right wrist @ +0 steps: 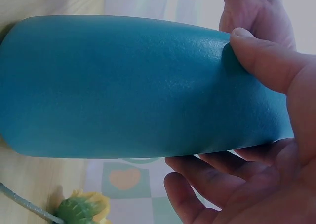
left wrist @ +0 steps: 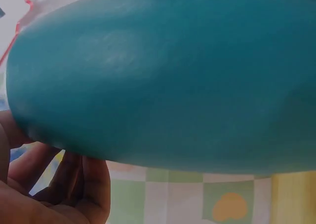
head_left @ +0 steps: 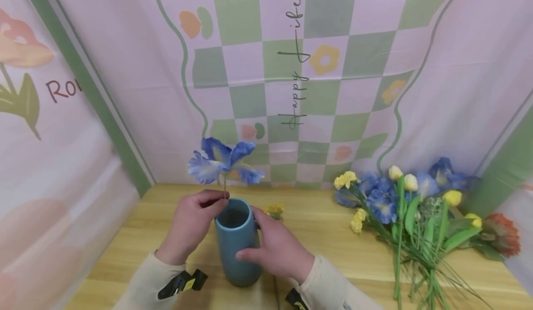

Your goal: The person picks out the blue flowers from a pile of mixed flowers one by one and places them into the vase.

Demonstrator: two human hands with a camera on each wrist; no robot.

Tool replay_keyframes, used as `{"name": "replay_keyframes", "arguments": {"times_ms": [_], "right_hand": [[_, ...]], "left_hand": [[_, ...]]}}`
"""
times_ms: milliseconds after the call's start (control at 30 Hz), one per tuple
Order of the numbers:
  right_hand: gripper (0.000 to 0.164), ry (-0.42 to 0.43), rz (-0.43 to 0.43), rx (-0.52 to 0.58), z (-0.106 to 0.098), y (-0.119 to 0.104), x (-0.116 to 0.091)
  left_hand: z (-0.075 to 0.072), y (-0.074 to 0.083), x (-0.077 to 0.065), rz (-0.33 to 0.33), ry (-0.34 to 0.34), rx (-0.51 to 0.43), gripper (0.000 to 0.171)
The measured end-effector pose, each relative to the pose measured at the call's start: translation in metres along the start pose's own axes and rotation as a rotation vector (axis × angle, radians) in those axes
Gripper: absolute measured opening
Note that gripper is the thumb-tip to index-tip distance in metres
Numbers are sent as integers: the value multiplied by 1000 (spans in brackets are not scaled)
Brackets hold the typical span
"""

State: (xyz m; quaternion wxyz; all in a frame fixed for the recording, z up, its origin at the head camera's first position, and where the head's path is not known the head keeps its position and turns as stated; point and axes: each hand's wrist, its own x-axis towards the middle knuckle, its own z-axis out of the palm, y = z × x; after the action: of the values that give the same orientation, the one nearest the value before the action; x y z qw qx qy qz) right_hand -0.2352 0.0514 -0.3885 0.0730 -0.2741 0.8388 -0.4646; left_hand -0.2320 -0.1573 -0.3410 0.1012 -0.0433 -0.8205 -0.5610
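Note:
A tall blue vase stands upright on the wooden table. My right hand grips its right side, thumb across the front and fingers behind. In the right wrist view, the thumb presses the vase wall near its upper end. At the left of the vase mouth, my left hand pinches the thin stem of a blue iris, whose bloom rises above the rim. The vase hides the stem's lower end. The left wrist view is mostly filled by the vase, with curled left fingers below it.
A yellow flower lies behind the vase to the right. On the table's right side lies a pile of cut flowers: blue irises, white and yellow tulips, and an orange-red bloom. A printed cloth hangs behind.

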Motion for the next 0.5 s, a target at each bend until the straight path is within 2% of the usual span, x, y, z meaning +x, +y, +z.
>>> {"name": "replay_keyframes", "arguments": {"times_ms": [167,300,400,500], "right_hand": [[96,16,-29,-46,0,-2,-2],[93,21,-53,-57,0,-2,-2],[92,18,-47,-46,0,-2,-2],[91,13,-39,-67,0,-2,-4]], "left_hand": [[3,-2,-5,-37,41,-22,24],[3,-1,-10,-38,65,-32,22],[2,-4,-14,-25,46,-89,19],[1,-10,-20,4,28,-170,26]]}}
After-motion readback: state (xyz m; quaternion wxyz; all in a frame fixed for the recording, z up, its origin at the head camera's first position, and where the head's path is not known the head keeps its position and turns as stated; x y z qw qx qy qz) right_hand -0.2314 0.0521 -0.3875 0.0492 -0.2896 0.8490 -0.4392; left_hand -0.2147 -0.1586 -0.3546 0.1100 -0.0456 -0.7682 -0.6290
